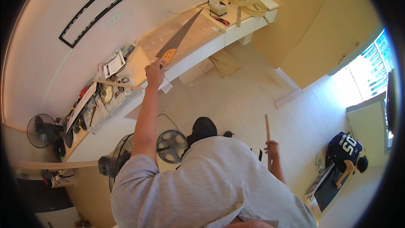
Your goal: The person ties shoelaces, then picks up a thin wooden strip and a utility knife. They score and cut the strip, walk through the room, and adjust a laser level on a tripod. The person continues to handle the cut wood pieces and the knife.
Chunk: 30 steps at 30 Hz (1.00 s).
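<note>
Head view: saw [179, 39] over cluttered desk [213, 44], pale floor [249, 105], 2 fans [42, 135].

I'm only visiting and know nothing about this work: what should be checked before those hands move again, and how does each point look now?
1. Left hand gripping the saw: ok.
2. Right hand holding the strip: ok.
3. Saw and strip apart: ok.
4. Saw lifted off the desk: cannot tell.
5. Desk free of loose things: not ok; a box and red tool lie on it.
6. Co-worker away from the saw: ok, over at far right.
</note>
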{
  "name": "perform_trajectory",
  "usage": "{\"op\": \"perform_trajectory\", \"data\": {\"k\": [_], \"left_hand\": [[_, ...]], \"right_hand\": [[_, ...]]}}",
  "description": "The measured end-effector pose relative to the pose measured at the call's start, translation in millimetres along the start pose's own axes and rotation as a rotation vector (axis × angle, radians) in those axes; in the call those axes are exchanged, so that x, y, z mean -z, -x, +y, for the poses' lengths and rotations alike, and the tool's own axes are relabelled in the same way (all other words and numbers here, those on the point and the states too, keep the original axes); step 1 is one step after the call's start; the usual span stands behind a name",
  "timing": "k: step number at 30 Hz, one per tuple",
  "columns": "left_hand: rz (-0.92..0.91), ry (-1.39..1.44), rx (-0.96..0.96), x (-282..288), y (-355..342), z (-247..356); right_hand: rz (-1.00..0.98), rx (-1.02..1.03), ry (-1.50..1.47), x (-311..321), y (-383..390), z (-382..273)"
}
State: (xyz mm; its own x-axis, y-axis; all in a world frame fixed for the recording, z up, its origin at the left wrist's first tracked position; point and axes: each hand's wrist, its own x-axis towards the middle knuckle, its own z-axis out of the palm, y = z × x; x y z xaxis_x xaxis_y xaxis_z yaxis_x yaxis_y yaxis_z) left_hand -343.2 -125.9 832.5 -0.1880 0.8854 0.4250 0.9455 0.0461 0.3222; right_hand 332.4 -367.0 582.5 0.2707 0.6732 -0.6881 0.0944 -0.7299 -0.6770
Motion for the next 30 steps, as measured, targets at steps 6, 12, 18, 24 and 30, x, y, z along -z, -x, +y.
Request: {"op": "perform_trajectory", "data": {"k": [6,12,18,24,30], "left_hand": [[-0.148,-0.079,-0.008,-43.8,-86.9,-69.5],[-0.182,-0.065,-0.138,-105.4,-163.5,-125.2],[-0.231,0.008,-0.184,-158.7,-194.6,-176.2],[-0.213,0.221,-0.244,-181.0,-203.1,-211.4],[-0.332,-0.140,-0.217,-174.9,-218.6,-190.7]], "right_hand": [[0.104,0.027,0.015,-23.3,-37.3,-107.1],[0.082,-0.168,0.114,-87.6,-37.1,-107.5],[0.103,-0.217,0.116,-138.8,-18.6,-125.9],[0.165,-0.338,0.063,-167.2,-3.6,-152.3],[0.310,-0.145,-0.013,-179.2,25.7,-157.1]]}}
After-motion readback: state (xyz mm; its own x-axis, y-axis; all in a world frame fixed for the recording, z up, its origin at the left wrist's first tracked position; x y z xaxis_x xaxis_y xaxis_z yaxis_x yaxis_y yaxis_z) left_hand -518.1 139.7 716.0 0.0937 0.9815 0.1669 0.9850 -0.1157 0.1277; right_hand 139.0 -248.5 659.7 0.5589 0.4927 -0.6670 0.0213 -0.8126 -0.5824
